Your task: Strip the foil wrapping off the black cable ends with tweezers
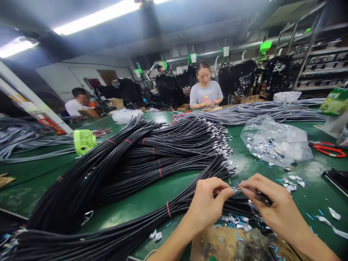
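Note:
My left hand pinches thin coloured wires between thumb and fingers. Fingertip to fingertip with it, my right hand pinches the same wires from the other side. Something dark shows under the right fingers, and I cannot make out what it is. Beneath both hands runs a bundle of black cables, bound with a red tie. Blue and white scraps lie just below the fingers, by a brown cardboard piece.
Large tied bundles of black cables cover the green table. To the right are a clear plastic bag of scraps, red-handled scissors and a dark phone-like device. A green fan stands left. A person sits opposite.

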The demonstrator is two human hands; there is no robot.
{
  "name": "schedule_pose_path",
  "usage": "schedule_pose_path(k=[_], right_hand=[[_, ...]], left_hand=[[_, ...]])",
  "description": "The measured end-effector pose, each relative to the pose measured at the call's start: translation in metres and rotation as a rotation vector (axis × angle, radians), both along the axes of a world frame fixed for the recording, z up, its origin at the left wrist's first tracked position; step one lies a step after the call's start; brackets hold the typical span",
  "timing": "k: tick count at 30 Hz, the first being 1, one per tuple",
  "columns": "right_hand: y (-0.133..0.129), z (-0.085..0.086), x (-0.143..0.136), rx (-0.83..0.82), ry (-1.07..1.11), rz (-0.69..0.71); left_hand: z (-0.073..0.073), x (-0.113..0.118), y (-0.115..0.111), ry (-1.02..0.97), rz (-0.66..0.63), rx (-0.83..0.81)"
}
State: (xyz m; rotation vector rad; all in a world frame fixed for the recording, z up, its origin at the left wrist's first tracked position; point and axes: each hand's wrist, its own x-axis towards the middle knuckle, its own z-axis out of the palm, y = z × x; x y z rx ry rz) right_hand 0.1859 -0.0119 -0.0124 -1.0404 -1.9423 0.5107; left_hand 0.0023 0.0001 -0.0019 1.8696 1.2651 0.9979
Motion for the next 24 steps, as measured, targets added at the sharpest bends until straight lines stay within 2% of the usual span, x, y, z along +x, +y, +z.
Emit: schedule_pose_path(k=[10, 16, 21, 24], right_hand=[[0.0012, -0.0022, 0.0004, 0.011, 0.018, 0.023], [0.0011, -0.0042, -0.0012, 0.035, -0.012, -0.032], [-0.0015, -0.002, -0.0059, 0.022, -0.041, -0.044], [-0.0017, -0.0005, -0.0061, -0.039, 0.0, -0.031]], left_hand=[[0.0006, -0.0011, -0.0013, 0.062, -0.016, 0.088], [-0.0014, -0.0009, -0.0026, 0.098, -0.051, 0.144], [-0.0026, -0.0001, -0.0029, 0.021, 0.052, 0.175], [-0.0012, -0.0011, -0.003, -0.007, 0.054, 0.163]])
